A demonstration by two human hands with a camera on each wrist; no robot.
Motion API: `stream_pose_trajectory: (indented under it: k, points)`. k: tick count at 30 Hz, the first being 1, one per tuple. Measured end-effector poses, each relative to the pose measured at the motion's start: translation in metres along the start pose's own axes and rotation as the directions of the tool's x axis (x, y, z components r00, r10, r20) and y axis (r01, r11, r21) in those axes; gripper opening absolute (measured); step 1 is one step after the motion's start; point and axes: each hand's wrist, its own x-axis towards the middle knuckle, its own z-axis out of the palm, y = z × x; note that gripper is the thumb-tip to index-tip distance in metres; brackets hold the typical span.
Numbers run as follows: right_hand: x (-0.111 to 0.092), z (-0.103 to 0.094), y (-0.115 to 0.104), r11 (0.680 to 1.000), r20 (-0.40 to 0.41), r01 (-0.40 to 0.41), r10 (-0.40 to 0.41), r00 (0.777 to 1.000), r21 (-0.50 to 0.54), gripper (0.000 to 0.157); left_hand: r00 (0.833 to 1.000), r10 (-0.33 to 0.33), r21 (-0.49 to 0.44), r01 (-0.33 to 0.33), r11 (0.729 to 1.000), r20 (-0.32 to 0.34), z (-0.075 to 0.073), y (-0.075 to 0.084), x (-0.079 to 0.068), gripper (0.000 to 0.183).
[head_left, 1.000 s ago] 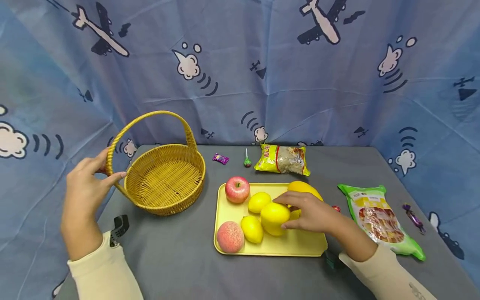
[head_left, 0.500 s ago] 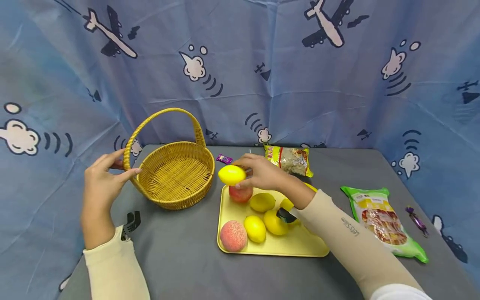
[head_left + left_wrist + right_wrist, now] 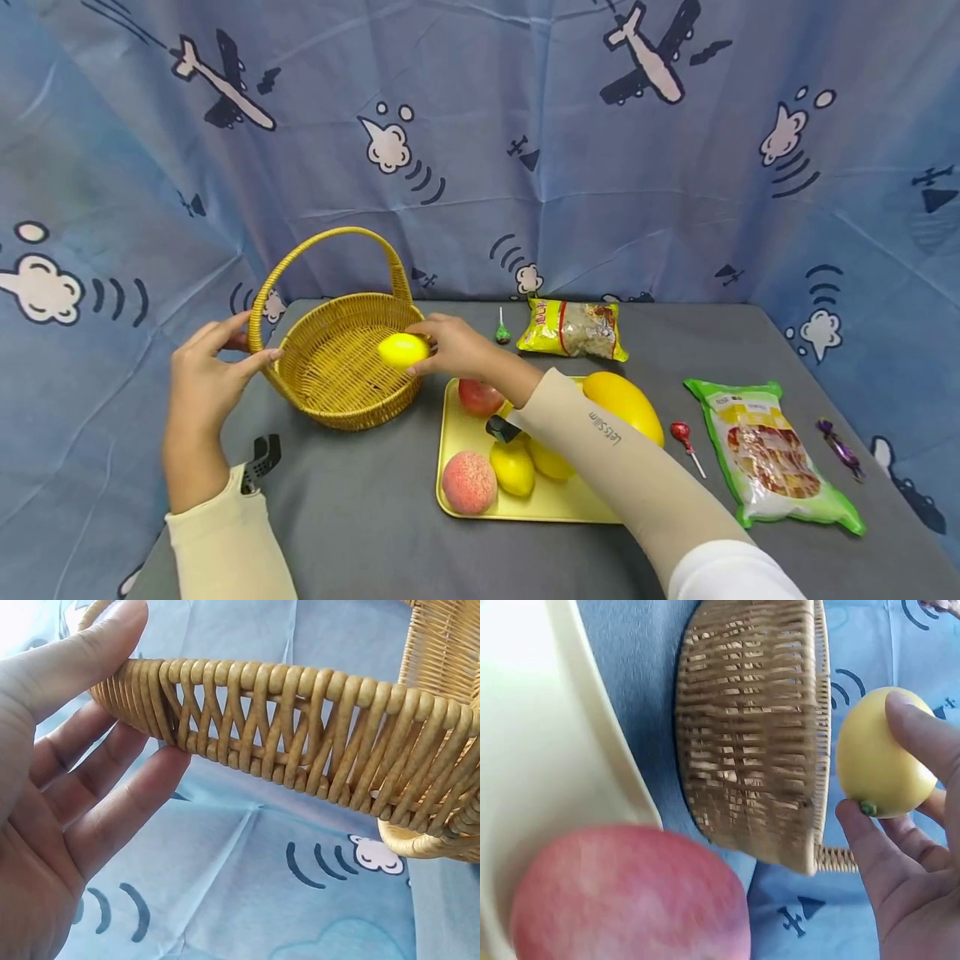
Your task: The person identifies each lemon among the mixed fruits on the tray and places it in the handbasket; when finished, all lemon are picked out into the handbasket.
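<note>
A yellow lemon (image 3: 402,351) is pinched between the fingers and thumb of my right hand (image 3: 457,348), over the right rim of the wicker basket (image 3: 352,417). In the right wrist view the lemon (image 3: 881,754) shows its green stem end, apart from the basket's side (image 3: 746,727). My left hand (image 3: 206,367) grips the left part of the basket's arched handle. The left wrist view shows the thumb above the woven handle (image 3: 247,712) and the fingers of the left hand (image 3: 82,795) beneath it. Bare weave shows inside the basket.
A yellow tray (image 3: 450,425) holds an apple (image 3: 477,397), a peach (image 3: 469,482), more lemons (image 3: 513,468) and a mango (image 3: 624,404). Behind lie a green lollipop (image 3: 502,330) and a yellow snack bag (image 3: 573,328). Rightward are a red lollipop (image 3: 682,433), a green bag (image 3: 772,450) and a purple candy (image 3: 840,448).
My right hand has lifted the lemon off the tray and carried it left to the basket's rim. The left hand has kept its grip on the handle.
</note>
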Motion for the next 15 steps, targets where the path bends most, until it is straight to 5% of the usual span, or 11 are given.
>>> stream_pose_trajectory:
  k: [7, 15]
  points:
    - [0.005, 0.013, -0.005, 0.999, 0.035, 0.006, -0.004, 0.999, -0.053, 0.06, 1.0, 0.01, -0.005, -0.01, 1.0, -0.016, 0.0, -0.001, 0.001, 0.057]
    - [-0.014, -0.001, 0.0, 0.994, 0.067, 0.015, -0.022, 0.998, 0.104, 0.058, 1.0, 0.012, -0.015, -0.012, 1.0, -0.026, 0.001, -0.002, 0.001, 0.056]
